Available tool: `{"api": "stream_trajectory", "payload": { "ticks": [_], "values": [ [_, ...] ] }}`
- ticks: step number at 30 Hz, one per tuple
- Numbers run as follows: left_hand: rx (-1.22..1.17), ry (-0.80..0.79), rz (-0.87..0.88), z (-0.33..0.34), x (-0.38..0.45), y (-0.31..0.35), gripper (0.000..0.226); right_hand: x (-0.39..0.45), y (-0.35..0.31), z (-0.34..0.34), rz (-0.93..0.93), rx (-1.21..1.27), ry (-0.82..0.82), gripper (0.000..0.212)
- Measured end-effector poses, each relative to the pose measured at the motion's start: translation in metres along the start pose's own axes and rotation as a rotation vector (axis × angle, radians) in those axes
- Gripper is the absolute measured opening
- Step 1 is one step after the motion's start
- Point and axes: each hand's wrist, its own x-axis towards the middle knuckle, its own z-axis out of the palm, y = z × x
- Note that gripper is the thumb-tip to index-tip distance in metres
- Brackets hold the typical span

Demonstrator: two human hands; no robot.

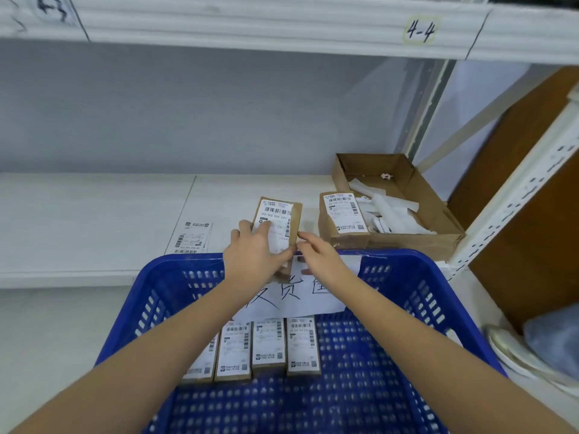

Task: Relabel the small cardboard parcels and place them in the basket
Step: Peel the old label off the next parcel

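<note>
A small cardboard parcel point(279, 218) with a white barcode label is held upright over the far rim of the blue basket point(438, 308). My left hand point(253, 255) grips its left side, thumb lying across the label. My right hand point(318, 253) pinches the parcel's lower right edge with its fingertips. Several labelled parcels point(269, 346) lie in a row on the basket floor. Another labelled parcel point(343, 217) stands on the shelf to the right.
An open cardboard box point(404, 195) holding white backing strips sits at the shelf's back right. A loose label sheet point(191, 238) lies on the shelf to the left. A handwritten paper sign point(294, 297) hangs on the basket's far wall. A white shelf upright point(513, 198) stands at right.
</note>
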Motion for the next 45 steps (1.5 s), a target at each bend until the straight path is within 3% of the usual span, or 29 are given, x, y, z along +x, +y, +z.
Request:
{"api": "stream_trajectory", "payload": {
  "ticks": [6, 12, 16, 20, 24, 27, 29, 32, 36, 41, 45],
  "values": [
    [-0.268, -0.07, 0.018, 0.006, -0.048, -0.014, 0.076, -0.042, 0.018, 0.012, -0.067, 0.048, -0.07, 0.03],
    [-0.507, -0.084, 0.113, 0.008, -0.096, -0.016, 0.087, -0.075, 0.031, 0.026, -0.175, -0.07, -0.045, 0.056],
    [-0.668, -0.133, 0.071, -0.001, -0.123, -0.009, 0.089, -0.089, 0.032, 0.033, -0.143, -0.323, 0.062, 0.089],
    [-0.693, -0.18, 0.078, -0.005, -0.143, -0.006, 0.085, -0.097, 0.029, 0.037, -0.112, -0.548, 0.138, 0.105],
    [-0.571, -0.226, 0.106, -0.013, -0.143, -0.02, 0.085, -0.099, 0.032, 0.029, -0.124, -0.661, 0.105, 0.107],
    [-0.211, -0.084, 0.188, -0.031, -0.13, -0.038, 0.091, -0.104, 0.032, 0.013, -0.199, -0.727, 0.001, 0.108],
    [-0.054, -0.098, 0.258, -0.042, -0.121, -0.047, 0.099, -0.11, 0.03, 0.0, -0.246, -0.824, -0.059, 0.108],
    [-0.01, -0.242, 0.368, -0.046, -0.113, -0.054, 0.113, -0.117, 0.031, -0.012, -0.309, -0.954, -0.178, 0.111],
    [0.124, -0.278, 0.557, -0.041, -0.118, -0.055, 0.118, -0.121, 0.037, -0.018, -0.419, -1.117, -0.318, 0.113],
    [0.24, -0.356, 0.564, -0.036, -0.127, -0.053, 0.12, -0.128, 0.036, -0.023, -0.459, -1.149, -0.381, 0.113],
    [0.11, -0.319, 0.558, -0.032, -0.131, -0.046, 0.104, -0.136, 0.034, -0.033, -0.468, -1.157, -0.355, 0.111]
  ]
}}
